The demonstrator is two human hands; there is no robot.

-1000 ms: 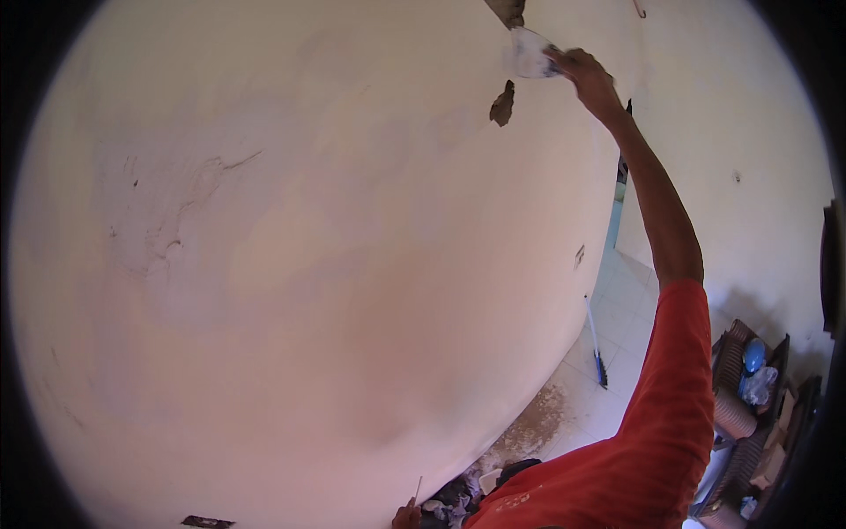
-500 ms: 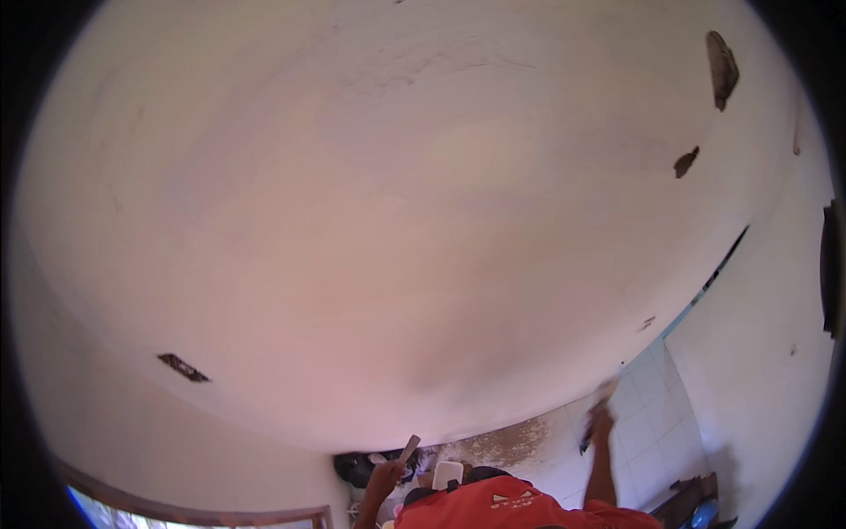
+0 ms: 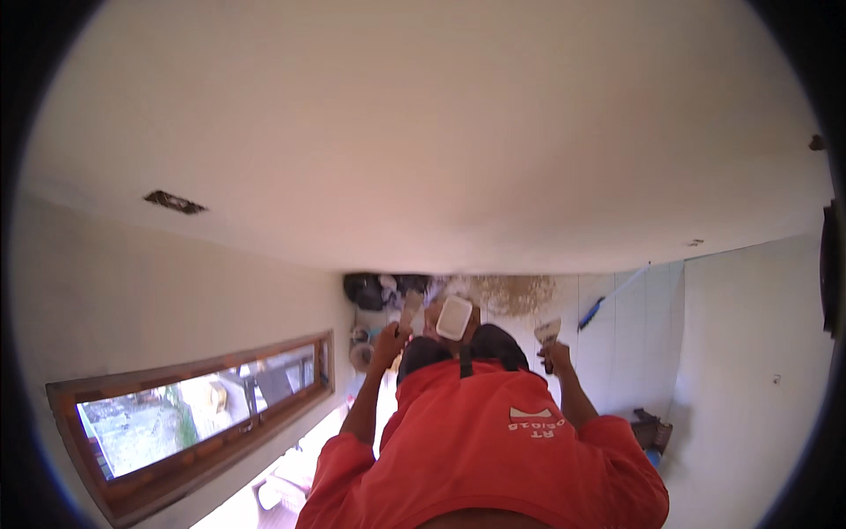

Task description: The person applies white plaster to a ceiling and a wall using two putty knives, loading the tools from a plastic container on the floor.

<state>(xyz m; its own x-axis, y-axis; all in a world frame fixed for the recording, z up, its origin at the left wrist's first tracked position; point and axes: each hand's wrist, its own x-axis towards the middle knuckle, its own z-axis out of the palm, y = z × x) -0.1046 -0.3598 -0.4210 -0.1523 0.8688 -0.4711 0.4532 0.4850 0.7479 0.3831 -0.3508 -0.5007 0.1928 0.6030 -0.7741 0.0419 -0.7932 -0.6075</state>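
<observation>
Since a second ago, the right hand (image 3: 558, 359) has dropped from high on the wall (image 3: 423, 159) to beside the red shirt (image 3: 441, 432). Leftmost, the left hand (image 3: 389, 343) has its fingers clamped on a flat-bladed scraper (image 3: 411, 305); between the hands is a white rectangular tub (image 3: 455, 317), then the right fingers, clamped on a putty knife (image 3: 547, 332).

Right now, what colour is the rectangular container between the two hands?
The rectangular container is whitish; it shows best in the head view.

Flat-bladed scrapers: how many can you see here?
2: one scraper in the left hand, another scraper in the right hand. Others could be hidden from view.
</observation>
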